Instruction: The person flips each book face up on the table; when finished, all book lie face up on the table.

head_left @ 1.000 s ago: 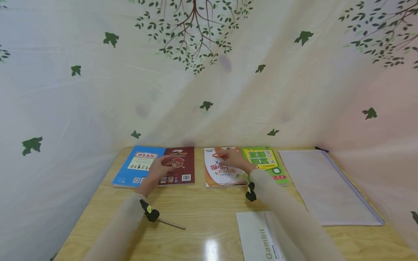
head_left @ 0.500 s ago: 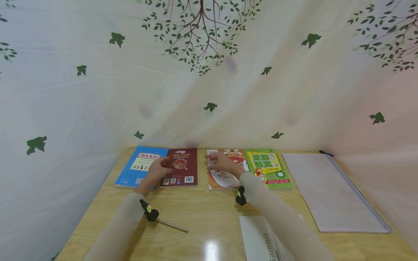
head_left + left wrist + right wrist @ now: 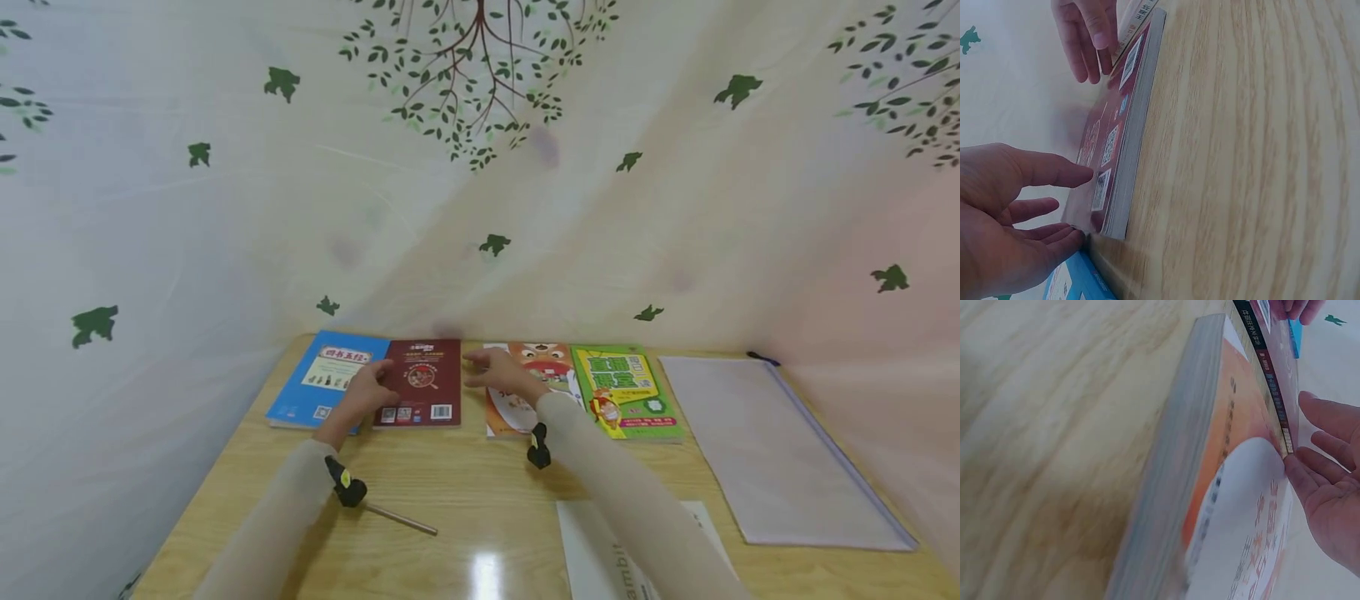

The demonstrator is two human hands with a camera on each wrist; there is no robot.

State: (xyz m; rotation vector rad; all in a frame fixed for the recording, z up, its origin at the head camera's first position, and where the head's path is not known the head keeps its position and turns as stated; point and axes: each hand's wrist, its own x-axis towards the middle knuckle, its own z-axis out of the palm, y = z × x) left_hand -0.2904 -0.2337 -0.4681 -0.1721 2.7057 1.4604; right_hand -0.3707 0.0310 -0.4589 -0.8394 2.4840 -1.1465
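A maroon book (image 3: 431, 383) lies flat on the table between my two hands. My left hand (image 3: 363, 392) is at its left edge, beside the blue book (image 3: 300, 400). In the left wrist view the left hand's fingers (image 3: 1054, 170) are spread and relaxed, one tip against or just over the maroon cover; whether it presses cannot be told. My right hand (image 3: 506, 375) reaches over the orange-and-white cat book (image 3: 510, 412). Its loosely extended fingers (image 3: 1319, 419) come to the maroon book's right edge, at the narrow gap between the books. Neither hand grips anything.
A green-and-yellow book (image 3: 626, 396) lies right of the cat book. Farther right is a translucent white sheet or folder (image 3: 780, 450). A white "Gambit" item (image 3: 585, 550) sits partly under the right forearm. A thin stick (image 3: 401, 518) lies near the left wrist. Patterned fabric (image 3: 495, 292) stands behind the table.
My right hand has moved left across the cat book to the maroon book's right edge. The left hand stays at nearly the same place. The whole head view has shifted slightly.
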